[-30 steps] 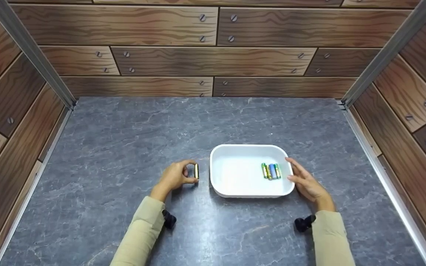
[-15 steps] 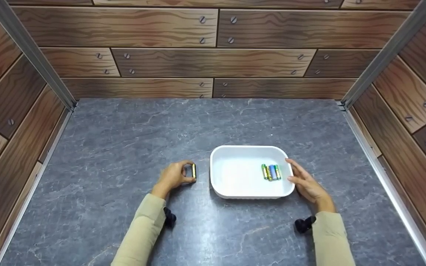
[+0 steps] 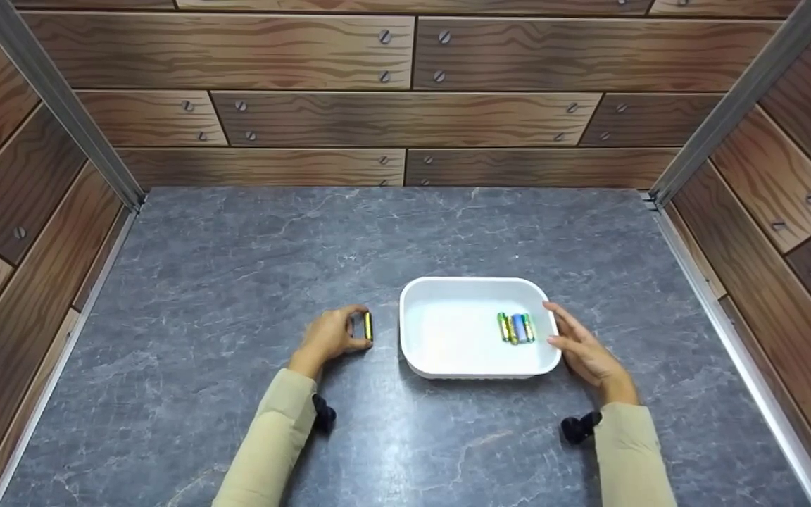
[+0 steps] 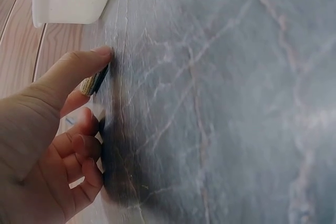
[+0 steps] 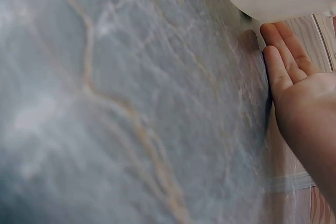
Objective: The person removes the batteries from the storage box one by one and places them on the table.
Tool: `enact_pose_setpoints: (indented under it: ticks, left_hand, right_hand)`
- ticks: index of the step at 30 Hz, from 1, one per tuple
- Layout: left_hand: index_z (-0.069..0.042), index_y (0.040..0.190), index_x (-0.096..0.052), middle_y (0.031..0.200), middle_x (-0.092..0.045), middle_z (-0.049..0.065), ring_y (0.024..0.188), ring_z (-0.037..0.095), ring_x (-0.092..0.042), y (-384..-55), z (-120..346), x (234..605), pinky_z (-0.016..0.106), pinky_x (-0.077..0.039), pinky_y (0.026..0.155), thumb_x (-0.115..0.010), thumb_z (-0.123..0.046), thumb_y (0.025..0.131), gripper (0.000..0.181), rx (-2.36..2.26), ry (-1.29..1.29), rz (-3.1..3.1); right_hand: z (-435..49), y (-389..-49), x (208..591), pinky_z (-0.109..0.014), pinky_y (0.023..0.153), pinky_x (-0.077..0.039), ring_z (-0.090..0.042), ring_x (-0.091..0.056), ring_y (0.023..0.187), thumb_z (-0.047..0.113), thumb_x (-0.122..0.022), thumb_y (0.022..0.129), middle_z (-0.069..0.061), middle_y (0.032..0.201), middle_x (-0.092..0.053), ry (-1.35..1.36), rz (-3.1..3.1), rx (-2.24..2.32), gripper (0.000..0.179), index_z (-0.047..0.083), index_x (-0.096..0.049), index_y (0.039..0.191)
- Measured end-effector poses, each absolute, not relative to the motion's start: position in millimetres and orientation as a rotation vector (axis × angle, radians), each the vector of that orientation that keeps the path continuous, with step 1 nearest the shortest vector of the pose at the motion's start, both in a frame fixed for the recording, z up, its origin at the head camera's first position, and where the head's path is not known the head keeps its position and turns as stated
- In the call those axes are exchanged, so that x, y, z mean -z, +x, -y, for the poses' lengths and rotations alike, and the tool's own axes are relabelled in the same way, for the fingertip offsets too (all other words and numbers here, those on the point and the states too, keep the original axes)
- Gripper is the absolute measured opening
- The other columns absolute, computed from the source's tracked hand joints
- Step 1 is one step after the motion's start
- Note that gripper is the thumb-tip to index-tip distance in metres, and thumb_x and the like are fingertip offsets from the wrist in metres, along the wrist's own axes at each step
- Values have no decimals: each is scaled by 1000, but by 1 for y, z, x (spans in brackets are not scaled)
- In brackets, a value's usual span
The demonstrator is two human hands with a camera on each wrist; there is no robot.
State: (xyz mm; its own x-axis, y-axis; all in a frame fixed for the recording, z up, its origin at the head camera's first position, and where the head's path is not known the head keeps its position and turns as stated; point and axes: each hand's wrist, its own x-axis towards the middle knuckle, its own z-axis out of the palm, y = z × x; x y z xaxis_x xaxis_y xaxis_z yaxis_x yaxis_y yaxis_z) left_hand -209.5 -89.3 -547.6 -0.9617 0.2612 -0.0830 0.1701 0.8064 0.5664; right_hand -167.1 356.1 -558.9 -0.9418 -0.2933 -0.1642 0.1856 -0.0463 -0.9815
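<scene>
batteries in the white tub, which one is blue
The third battery from the left in the head view; its body is blue, while the other three look green and gold.

Head view high, facing down-forward; wrist views close, sharing white tub (image 3: pixel 448 338).

Metal-framed booth (image 3: pixel 60 98) with wood-print panels (image 3: pixel 405 117)

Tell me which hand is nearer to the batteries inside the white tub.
Right. The right hand is at the right edge of the tub, close beside the batteries; the left hand is out beyond the tub's left side, pinching a separate battery.
</scene>
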Motion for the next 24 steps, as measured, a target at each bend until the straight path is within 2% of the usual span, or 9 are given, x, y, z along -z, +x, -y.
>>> enact_pose_setpoints:
  ticks: [3, 6, 10, 13, 15, 24]
  left_hand:
    - [-17, 122, -64, 68, -58, -4, 60, 9, -45, -209, 90, 547, 26, -34, 55, -86, -32, 67, 61, -875, 340, -2825]
    - [-18, 124, -63, 70, -58, -4, 61, 9, -46, -209, 90, 545, 26, -35, 56, -85, -32, 68, 61, -875, 338, -2809]
    - [-19, 127, -61, 71, -57, -4, 62, 9, -46, -209, 89, 540, 26, -35, 58, -83, -33, 72, 61, -879, 319, -2785]
    - [-19, 128, -61, 71, -57, -4, 60, 9, -46, -208, 87, 535, 25, -36, 58, -82, -32, 74, 59, -910, 318, -2777]
    - [-19, 128, -61, 71, -58, -4, 59, 8, -45, -208, 86, 531, 25, -36, 58, -82, -31, 75, 59, -933, 336, -2778]
    - [-14, 125, -63, 73, -63, 2, 56, 8, -46, -204, 76, 512, 25, -38, 58, -79, -28, 78, 51, -1030, 455, -2780]
  right_hand:
    - [-356, -167, 559, -10, 100, -38, 16, -44, 122, 2, -53, 94, 25, 135, -41, -125, -1903, 2067, 71, 8, -17, 154]
    - [-356, -167, 559, -10, 100, -38, 16, -43, 122, 2, -53, 93, 16, 146, -36, -115, -1905, 2068, 71, 7, -16, 154]
    - [-356, -167, 559, -9, 100, -37, 17, -43, 122, 2, -54, 93, 13, 148, -33, -112, -1904, 2069, 72, 6, -16, 154]
    - [-356, -166, 559, -10, 100, -38, 16, -44, 122, 2, -54, 93, 23, 137, -40, -125, -1897, 2077, 71, 6, -16, 154]
    - [-356, -166, 558, -10, 100, -38, 15, -44, 122, 1, -53, 93, 24, 136, -40, -126, -1900, 2072, 71, 7, -17, 154]
    - [-355, -167, 557, -11, 100, -38, 15, -43, 122, 3, -53, 93, 2, 154, -24, -105, -1927, 2031, 71, 9, -16, 154]
